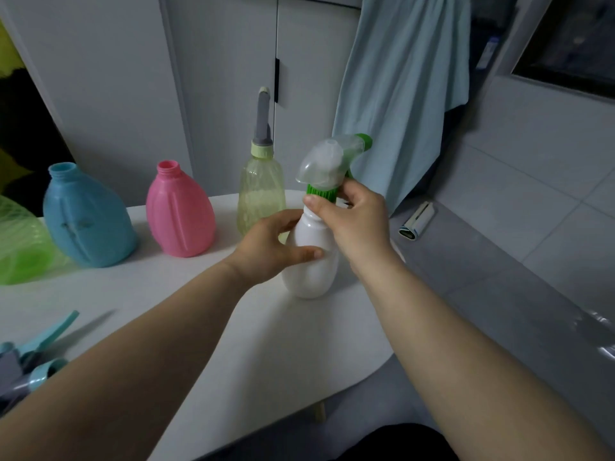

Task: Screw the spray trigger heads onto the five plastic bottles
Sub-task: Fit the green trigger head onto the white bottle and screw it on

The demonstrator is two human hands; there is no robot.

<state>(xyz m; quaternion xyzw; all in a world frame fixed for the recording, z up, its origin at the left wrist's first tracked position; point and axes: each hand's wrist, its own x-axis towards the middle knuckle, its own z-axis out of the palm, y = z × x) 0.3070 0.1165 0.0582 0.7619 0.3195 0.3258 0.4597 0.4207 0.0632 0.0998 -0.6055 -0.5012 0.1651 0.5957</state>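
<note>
A white bottle (312, 274) stands upright on the white table (206, 327). My left hand (266, 247) wraps around its body. A clear spray trigger head (329, 163) with a green nozzle sits on its neck, and my right hand (352, 214) pinches the head's ribbed green collar (321, 189). Behind stands a pale yellow bottle (261, 194) with a grey nozzle head on it. A pink bottle (181, 214) and a blue bottle (86, 217) stand to the left with open necks. A green bottle (23, 247) lies at the far left edge.
Loose blue and grey trigger heads (30, 357) lie at the table's near left edge. A light blue cloth (402, 94) hangs behind the bottles, in front of white cabinet doors. A small roll (417, 221) lies on the tiled floor to the right.
</note>
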